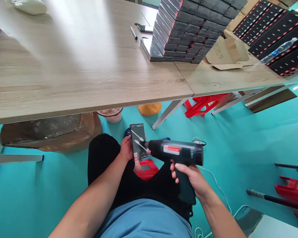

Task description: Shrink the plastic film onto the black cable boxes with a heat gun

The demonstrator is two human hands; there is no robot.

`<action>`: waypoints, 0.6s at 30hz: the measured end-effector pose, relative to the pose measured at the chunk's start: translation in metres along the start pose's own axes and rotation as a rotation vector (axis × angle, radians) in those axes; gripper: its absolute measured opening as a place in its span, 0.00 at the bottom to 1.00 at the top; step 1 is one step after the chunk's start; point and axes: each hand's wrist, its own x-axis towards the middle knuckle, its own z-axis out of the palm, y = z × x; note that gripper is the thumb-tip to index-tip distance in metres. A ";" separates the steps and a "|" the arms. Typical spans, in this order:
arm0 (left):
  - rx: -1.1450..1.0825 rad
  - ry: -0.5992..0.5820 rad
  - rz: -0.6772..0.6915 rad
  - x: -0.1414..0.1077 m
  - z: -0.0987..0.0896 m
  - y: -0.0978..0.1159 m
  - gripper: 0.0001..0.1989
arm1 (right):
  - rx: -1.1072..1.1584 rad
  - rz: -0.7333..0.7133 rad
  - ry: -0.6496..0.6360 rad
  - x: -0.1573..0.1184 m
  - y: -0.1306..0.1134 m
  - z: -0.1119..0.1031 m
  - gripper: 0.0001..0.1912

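Observation:
Between my knees, my left hand (127,148) grips a thin black box (138,138) with a picture of a white cable on its front. My right hand (187,173) is wrapped round the handle of a dark heat gun (181,152) with a red and white label. The gun's nozzle points left and overlaps the box's right edge in view; whether they touch I cannot tell. Part of my left hand's fingers is hidden behind the box.
Ahead is a wooden table (89,66) with stacked black boxes (186,33), a pen (133,33), a phone (145,28) and an open cardboard box (228,54). Beneath stand a bin (113,115) and a large carton (52,132). A white cord (220,186) trails right.

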 end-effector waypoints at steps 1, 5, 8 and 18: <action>0.006 -0.016 -0.030 -0.001 0.000 0.000 0.29 | 0.104 0.002 0.066 0.002 0.000 -0.003 0.22; 0.042 -0.034 -0.148 -0.003 0.000 -0.003 0.28 | 0.381 0.056 0.115 0.010 -0.007 -0.013 0.19; 0.080 0.004 -0.195 -0.003 0.001 -0.005 0.29 | 0.456 0.081 0.108 0.013 -0.011 -0.017 0.13; 0.169 0.124 -0.246 0.001 -0.012 -0.008 0.27 | 0.456 0.101 0.099 0.019 -0.007 -0.016 0.11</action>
